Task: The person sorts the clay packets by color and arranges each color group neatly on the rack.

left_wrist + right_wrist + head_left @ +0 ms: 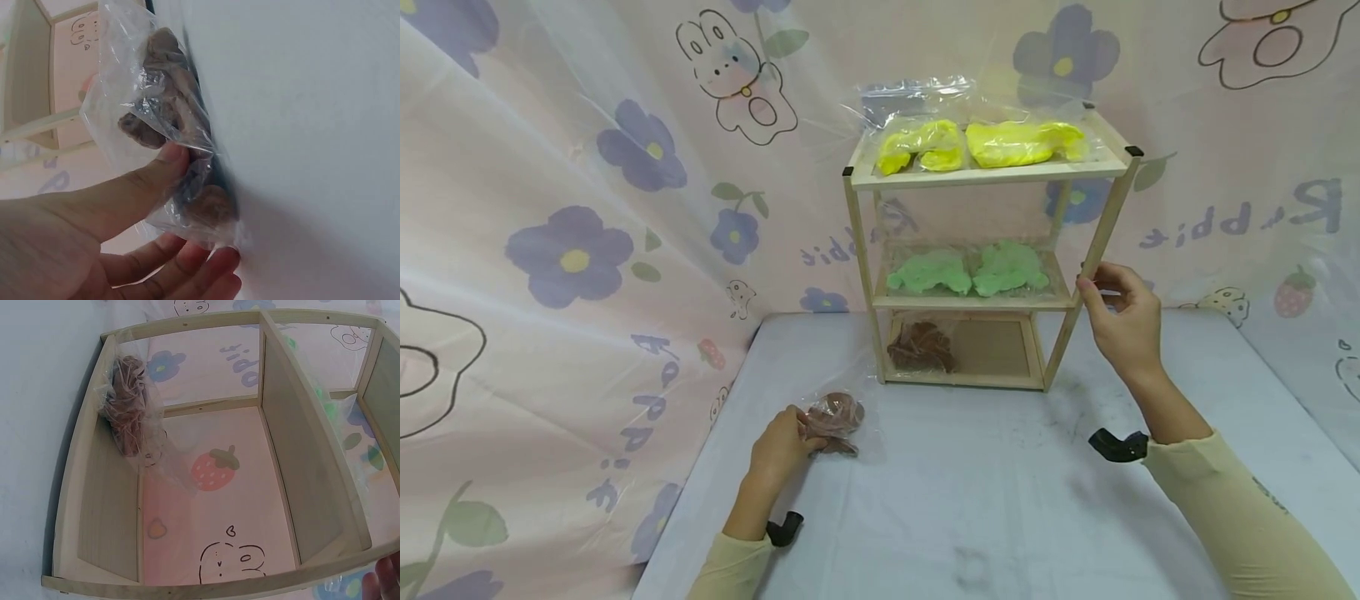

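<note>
My left hand pinches a clear plastic bag of brown, clay-like lumps low over the table, left of a small wooden shelf rack. In the left wrist view the thumb presses on the near face of the bag, with the other fingers under its lower end. My right hand holds the rack's right front post at middle-shelf height, thumb in front. Only its fingertips show at the edge of the right wrist view. Another bag of brown stuff lies on the left of the bottom shelf.
Two bags of yellow stuff lie on the top shelf, and two pale green lumps in clear plastic on the middle one. A patterned curtain hangs close behind and beside the white table.
</note>
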`<state>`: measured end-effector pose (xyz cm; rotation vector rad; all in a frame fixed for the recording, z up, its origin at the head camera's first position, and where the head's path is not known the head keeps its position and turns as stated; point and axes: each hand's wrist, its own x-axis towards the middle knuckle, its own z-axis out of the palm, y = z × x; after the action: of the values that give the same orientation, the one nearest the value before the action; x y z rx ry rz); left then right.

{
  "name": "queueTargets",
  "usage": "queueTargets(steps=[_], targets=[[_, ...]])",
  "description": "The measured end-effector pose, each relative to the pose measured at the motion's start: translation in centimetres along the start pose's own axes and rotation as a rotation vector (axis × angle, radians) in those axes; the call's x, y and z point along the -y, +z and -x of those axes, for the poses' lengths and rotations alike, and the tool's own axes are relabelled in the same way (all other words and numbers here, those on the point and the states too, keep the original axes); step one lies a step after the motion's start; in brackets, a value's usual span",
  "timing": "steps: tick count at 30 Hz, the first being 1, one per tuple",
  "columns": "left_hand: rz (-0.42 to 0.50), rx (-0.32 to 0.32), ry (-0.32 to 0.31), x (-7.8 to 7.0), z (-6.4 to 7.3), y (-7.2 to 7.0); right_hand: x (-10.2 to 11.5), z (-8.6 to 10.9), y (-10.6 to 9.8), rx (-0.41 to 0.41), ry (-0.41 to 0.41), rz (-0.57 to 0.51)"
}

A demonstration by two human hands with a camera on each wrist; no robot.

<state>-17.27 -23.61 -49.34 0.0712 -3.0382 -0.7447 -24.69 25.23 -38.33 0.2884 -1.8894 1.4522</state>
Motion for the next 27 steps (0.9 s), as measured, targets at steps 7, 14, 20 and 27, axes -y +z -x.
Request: queueTargets(steps=[7,14,20,27], targets=[[0.041,0.044,0.010,0.68,-0.66,0.08,0.05,0.00,-0.03,-0.001,-0.004,-0.008],[0.060,0.053,0.034,0.72,-0.60,-0.36,-0.13,-0.06,-0.02,-0.014,-0.007,-0.002],[0.066,0.029,0.037,0.92,-0.64,-0.38,-0.21,-0.07,0.09,-0.019,-0.011,-0.002],[0.029,-0.008,0.047,0.77,-0.35,-0.39,-0.32,-0.04,0.16,0.001,-0.012,-0.018]])
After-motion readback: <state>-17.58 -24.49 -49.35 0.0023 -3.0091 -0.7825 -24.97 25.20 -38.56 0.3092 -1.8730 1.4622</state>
